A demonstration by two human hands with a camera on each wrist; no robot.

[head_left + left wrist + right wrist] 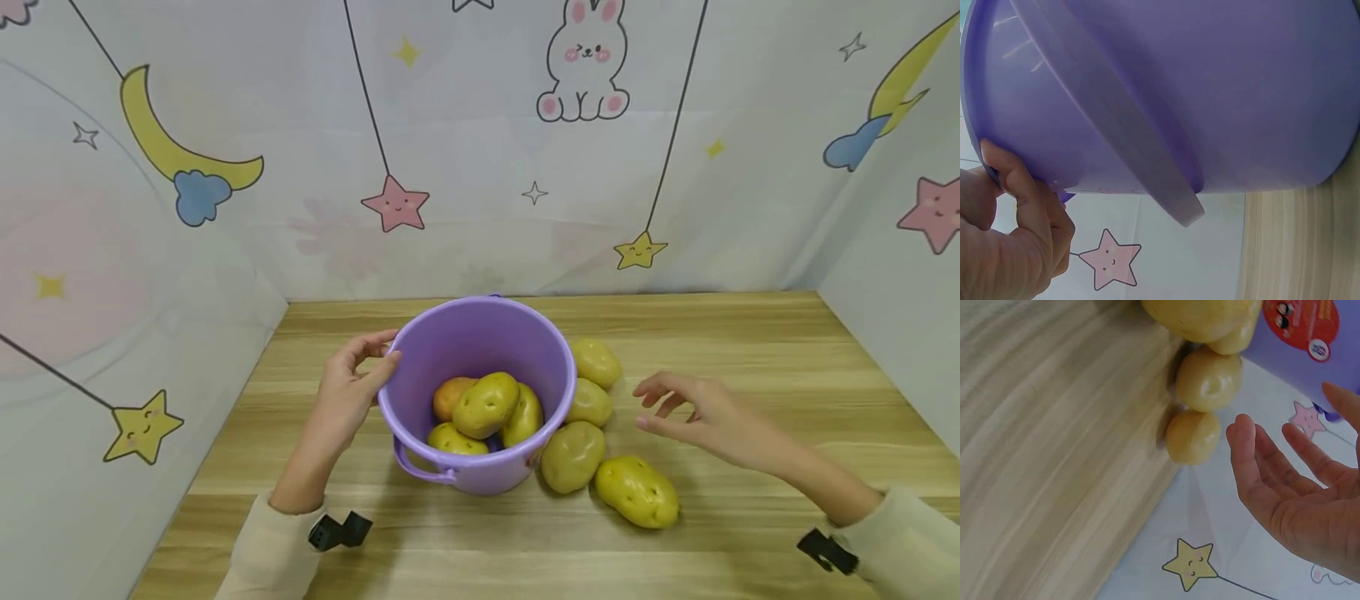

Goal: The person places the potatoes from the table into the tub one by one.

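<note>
A purple bucket (480,333) stands on the wooden table, and my left hand (347,392) pinches its left rim between thumb and fingers. The left wrist view shows the same hand (1022,219) at the rim, beside the bucket's handle (1116,131). Inside lie several yellow potatoes (486,406) and an orange-toned round thing (452,397), partly covered. Several more potatoes (572,457) sit against the bucket's right side, with one long potato (637,492) nearest the front. To their right hovers my right hand (708,417), fingers loosely bent, holding nothing.
A white cloth (480,150) printed with stars, moons and a rabbit hangs behind the table and along both sides. The wood-grain table (780,375) extends to the right of the potatoes. A red sticker (1300,322) marks the bucket's side.
</note>
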